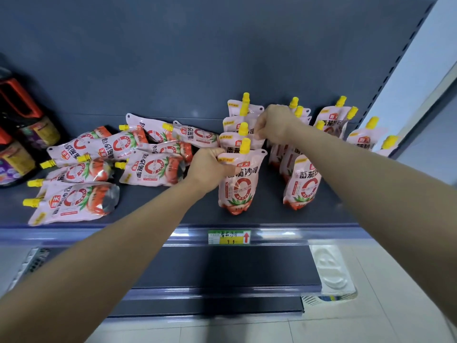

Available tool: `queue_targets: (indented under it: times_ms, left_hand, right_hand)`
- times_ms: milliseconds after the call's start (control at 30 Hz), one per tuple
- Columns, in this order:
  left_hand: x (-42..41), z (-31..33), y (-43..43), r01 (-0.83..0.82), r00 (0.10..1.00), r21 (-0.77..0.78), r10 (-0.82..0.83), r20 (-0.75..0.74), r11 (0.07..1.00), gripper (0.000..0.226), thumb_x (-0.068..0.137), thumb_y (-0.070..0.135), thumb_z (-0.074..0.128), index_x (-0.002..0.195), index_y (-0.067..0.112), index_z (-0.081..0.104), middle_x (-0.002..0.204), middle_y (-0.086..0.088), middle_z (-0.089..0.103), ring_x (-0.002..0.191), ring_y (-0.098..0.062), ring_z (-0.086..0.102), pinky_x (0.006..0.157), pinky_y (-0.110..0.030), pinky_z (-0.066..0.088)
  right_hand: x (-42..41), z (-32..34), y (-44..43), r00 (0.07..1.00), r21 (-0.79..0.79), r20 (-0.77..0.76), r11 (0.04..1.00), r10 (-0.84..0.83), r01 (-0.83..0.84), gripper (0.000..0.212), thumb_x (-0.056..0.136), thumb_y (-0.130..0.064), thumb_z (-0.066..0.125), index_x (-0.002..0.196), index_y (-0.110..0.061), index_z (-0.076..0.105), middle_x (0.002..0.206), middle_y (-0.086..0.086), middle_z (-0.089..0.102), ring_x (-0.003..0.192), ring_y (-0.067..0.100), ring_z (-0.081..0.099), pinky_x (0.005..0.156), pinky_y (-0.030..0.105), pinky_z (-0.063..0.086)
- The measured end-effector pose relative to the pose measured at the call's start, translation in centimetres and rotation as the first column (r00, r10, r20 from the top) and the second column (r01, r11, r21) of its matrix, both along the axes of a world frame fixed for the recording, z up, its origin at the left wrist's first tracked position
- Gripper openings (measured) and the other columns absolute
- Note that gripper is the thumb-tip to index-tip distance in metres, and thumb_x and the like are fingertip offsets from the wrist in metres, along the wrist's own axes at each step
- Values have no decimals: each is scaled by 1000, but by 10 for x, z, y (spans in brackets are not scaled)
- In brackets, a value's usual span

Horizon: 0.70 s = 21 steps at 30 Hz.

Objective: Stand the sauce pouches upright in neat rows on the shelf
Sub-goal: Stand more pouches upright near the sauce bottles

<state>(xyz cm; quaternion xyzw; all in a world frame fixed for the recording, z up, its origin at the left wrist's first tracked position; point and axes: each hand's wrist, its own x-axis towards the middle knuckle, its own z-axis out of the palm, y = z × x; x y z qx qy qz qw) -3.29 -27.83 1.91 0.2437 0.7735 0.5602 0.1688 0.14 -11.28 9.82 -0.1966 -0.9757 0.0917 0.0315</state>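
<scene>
Left hand (pixel 210 167), right hand (pixel 274 125) on pouches (pixel 238 186)

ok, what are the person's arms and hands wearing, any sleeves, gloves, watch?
Nothing worn that shows. The left hand and right hand are ungloved, no rings, watch or bands visible. The left forearm and right forearm are bare to the frame edge: no sleeves, cables or markings.
</scene>
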Motion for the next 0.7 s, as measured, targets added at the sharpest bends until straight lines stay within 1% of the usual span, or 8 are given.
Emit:
queue_targets:
  times_ms: [100, 200, 267, 367, 433, 600, 633, 700]
  left_hand:
    - [4, 5, 5, 22, 999, -35, -23, -31, 999, 20, 73, 2, 73, 92, 11, 73, 88, 2, 71, 74, -2, 64, 57, -8, 50]
    - [6, 8, 5, 14, 997, -126, -23, -69, 992, 14, 74, 4, 73, 88, 6, 71, 91, -7, 72, 82, -16, 66, 72, -25, 54]
    - [7, 9, 3, 19, 996, -157, -33, -87, 987, 13, 75, 4, 73, 88, 7, 71, 91, -8, 72, 85, -18, 66, 76, -30, 54]
    - [11, 12, -3, 76, 993, -157, -89, -76, 985, 18, 77, 4, 71, 90, 15, 70, 88, -1, 70, 79, -9, 64, 71, -16, 53]
    - [14, 18, -8, 119, 990, -144, -128, -55, 982, 15, 78, 5, 70, 82, 19, 69, 80, 7, 68, 71, 2, 62, 61, -6, 48]
    - [11, 35, -32, 75, 992, -168, -91, -90, 983, 8, 78, 14, 71, 86, 11, 70, 78, 9, 65, 65, 9, 59, 66, -5, 46]
    - [8, 38, -40, 29, 994, -156, -46, -101, 987, 10, 79, 13, 71, 88, 9, 69, 79, 5, 66, 63, 5, 59, 66, -10, 49]
    - [0, 44, -57, -83, 991, -103, 71, -116, 991, 14, 82, 9, 68, 94, 4, 65, 90, -13, 68, 73, -17, 59, 67, -23, 52]
  right_hand:
    - [2, 7, 1, 1000, -47, -1, 999, 20, -20, 25, 85, -4, 55, 103, 3, 71, 110, 19, 70, 106, 32, 64, 94, 43, 52]
    - [4, 16, 0, 998, -60, -35, 997, 56, -58, 30, 87, -5, 47, 104, 5, 69, 110, 21, 69, 105, 35, 63, 93, 44, 52]
    - [4, 20, -2, 993, -62, -90, 995, 74, -79, 31, 87, -3, 44, 103, 9, 68, 108, 24, 68, 104, 38, 63, 92, 45, 52]
    - [0, 25, -7, 979, -29, -152, 990, 132, -138, 30, 87, 1, 42, 100, 12, 67, 106, 26, 68, 102, 40, 63, 89, 46, 53]
    - [-4, 27, -10, 964, -30, -194, 981, 180, -189, 29, 87, -1, 44, 95, 7, 70, 103, 21, 71, 100, 36, 65, 89, 42, 54]
    - [-17, 34, -24, 919, -50, -256, 946, 299, -322, 22, 84, -4, 55, 90, -6, 75, 99, 12, 74, 94, 25, 66, 88, 33, 53]
    - [-21, 35, -28, 913, -53, -263, 940, 312, -336, 20, 84, -6, 56, 90, -6, 75, 99, 12, 74, 93, 25, 66, 89, 34, 53]
    - [-29, 35, -37, 904, -42, -270, 934, 332, -355, 16, 85, -9, 59, 91, -8, 74, 99, 12, 74, 96, 27, 66, 91, 38, 53]
